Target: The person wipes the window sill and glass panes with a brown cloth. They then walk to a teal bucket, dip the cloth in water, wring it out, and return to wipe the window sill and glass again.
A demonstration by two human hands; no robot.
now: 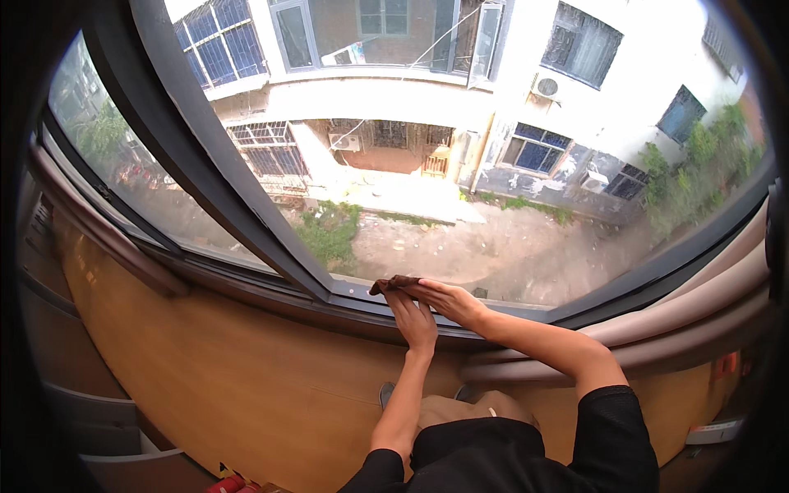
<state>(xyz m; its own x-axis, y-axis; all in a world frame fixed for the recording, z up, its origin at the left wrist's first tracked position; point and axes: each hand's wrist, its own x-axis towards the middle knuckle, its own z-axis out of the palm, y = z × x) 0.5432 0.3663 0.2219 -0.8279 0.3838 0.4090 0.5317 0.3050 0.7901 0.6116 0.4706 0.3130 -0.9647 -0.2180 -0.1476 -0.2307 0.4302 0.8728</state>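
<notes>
A dark brown cloth lies bunched at the lower edge of the window, over the grey window frame. My left hand reaches up to it from below, its fingertips hidden under the folds. From the right, my right hand holds the cloth's other end with its fingers stretched out and close together. The two hands nearly meet. Behind them the large glass pane looks smeared in places.
A thick dark upright of the window stands left of my hands. Pinkish curtains are gathered at the right, and another curtain at the left. Below is a yellowish-brown floor. Red cylinders sit at the bottom left.
</notes>
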